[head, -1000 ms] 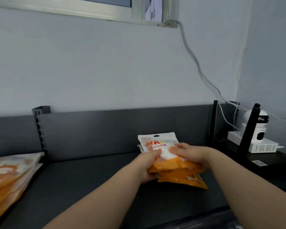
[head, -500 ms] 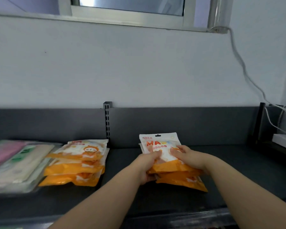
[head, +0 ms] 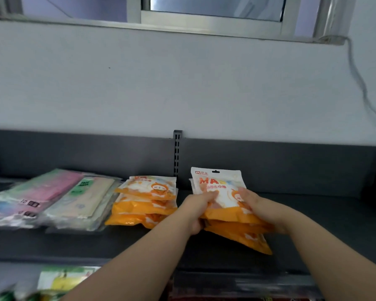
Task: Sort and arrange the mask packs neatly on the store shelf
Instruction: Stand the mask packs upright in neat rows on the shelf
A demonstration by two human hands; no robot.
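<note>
Both hands close on one stack of orange-and-white mask packs (head: 228,205) that lies on the dark shelf (head: 313,224). The left hand (head: 199,206) clamps the stack's left edge, thumb pressed on the top pack's white face and fingers curled underneath; the right hand (head: 253,203) lies over the stack's right side, fingers spread flat on the top pack and bent down around its edge — so each grip is closed firmly on the packs. The top pack shows red letters "MA" and a hang hole at its upper edge, which points toward the shelf's back panel (head: 280,166); the lower packs fan out below it, their orange ends skewed toward the right front. Just left of the held stack, apart from it, sits a second pile of orange packs (head: 146,203), roughly squared. Behind the gap between the two piles a slotted upright (head: 177,153) stands against the back panel. Further left of the held stack lies a pile of beige packs (head: 85,200) with a green label, and beyond that a pile of pink packs (head: 39,192) — both blurred. Under the shelf's front edge, left of the forearms, green and yellow packaging (head: 61,281) shows on a lower level, too blurred to read. Above the back panel rises a pale wall (head: 182,88) with a window frame (head: 211,20), and a cable (head: 360,88) runs down the wall at the right.
</note>
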